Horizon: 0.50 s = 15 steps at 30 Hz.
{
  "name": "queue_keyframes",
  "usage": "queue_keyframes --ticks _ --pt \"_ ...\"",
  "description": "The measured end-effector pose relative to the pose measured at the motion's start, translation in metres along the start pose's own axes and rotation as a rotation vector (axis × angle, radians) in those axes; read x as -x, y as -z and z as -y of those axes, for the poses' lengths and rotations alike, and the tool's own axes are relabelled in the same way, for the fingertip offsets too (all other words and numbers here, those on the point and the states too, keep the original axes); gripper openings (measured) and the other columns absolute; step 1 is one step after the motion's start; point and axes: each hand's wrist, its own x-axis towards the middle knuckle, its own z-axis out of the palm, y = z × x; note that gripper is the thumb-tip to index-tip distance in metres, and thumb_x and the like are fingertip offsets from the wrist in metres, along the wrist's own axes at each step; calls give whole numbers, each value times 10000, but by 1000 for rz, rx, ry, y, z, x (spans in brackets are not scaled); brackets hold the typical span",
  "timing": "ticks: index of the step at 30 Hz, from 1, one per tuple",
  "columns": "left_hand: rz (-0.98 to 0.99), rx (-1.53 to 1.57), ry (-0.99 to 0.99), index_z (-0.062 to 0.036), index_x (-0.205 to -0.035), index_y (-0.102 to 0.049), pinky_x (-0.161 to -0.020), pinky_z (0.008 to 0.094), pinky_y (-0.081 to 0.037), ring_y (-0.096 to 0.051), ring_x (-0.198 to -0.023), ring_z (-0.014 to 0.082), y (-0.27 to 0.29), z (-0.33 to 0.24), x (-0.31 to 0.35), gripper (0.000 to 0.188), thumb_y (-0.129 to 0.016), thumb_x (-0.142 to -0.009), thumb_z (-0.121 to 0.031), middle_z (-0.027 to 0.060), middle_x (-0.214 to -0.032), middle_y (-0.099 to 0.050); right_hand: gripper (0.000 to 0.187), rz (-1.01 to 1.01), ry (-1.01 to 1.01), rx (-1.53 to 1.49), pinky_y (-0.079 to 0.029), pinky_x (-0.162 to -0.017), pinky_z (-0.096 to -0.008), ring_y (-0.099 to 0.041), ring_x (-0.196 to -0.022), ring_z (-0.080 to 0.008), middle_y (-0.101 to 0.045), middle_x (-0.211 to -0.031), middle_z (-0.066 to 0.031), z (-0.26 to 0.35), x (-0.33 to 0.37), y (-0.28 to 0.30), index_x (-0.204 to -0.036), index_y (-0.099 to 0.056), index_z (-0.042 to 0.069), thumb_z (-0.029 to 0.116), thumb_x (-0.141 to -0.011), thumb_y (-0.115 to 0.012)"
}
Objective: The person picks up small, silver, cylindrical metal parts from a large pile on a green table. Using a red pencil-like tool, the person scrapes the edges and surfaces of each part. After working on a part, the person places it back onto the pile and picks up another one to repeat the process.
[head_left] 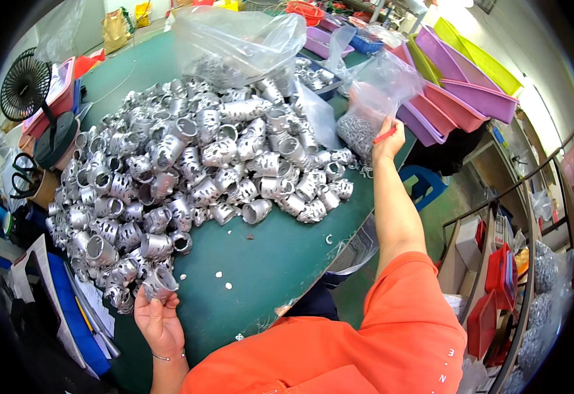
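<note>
My left hand (159, 323) is closed round the lower part of a silver metal sleeve (159, 284) with dark cut-outs, just above the near left of the green table. Against it lies the edge of a big heap of similar silver sleeves (195, 157). Stretched out to the far right, my right hand (393, 139) is closed on a slim red pen-like tool (384, 136). Its fingers are beside a clear plastic bag (382, 82) filled with small grey metal parts (358, 134); whether they also grip the bag, I cannot tell.
A large clear bag (234, 43) stands behind the heap on the green table (261, 256). Pink, purple and green bins (461, 98) are stacked at the far right. A black fan (27, 85), scissors (23, 176) and folders (70, 308) line the left side. A blue stool (423, 186) stands below.
</note>
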Motion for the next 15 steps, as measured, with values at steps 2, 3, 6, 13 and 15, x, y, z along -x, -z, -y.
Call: queue_keyframes --ticks 2,3,6,13,15 --pt "-12 5 -1 32 -1183 -434 -701 278 -497 -598 -806 190 -1 -2 2 400 -584 -844 -117 122 -1009 -589 257 76 -88 -62 -423 -592 -272 -468 -610 -111 -547 -683 -32 -5 7 3 -769 -559 8 240 -809 -664" --pt "-13 14 -3 32 -1188 -429 -701 281 -499 -599 -806 194 -1 -2 1 406 -585 -842 -114 124 -1011 -587 279 109 -126 -91 -425 -592 -271 -469 -613 -108 -553 -684 -32 -2 7 2 -768 -562 6 258 -800 -677" --pt "-12 16 6 38 -1201 -416 -711 290 -508 -605 -818 194 2 -4 2 430 -589 -839 -119 132 -1016 -584 295 62 -151 -174 -428 -602 -241 -484 -639 -92 -570 -718 -27 20 -3 4 -793 -557 10 284 -815 -663" --pt "17 54 6 43 -1201 -417 -721 285 -515 -613 -844 195 -4 -6 2 438 -596 -838 -125 136 -1027 -586 204 -80 120 -346 -443 -811 -286 -592 -841 -178 -623 -918 -149 95 -33 32 -944 -467 -17 178 -902 -511" --pt "15 59 2 44 -1201 -417 -724 288 -517 -613 -844 196 -5 -7 2 442 -600 -835 -123 134 -1026 -586 233 -50 135 -379 -447 -786 -279 -596 -832 -192 -632 -889 -153 121 -31 31 -964 -462 -13 216 -930 -439"
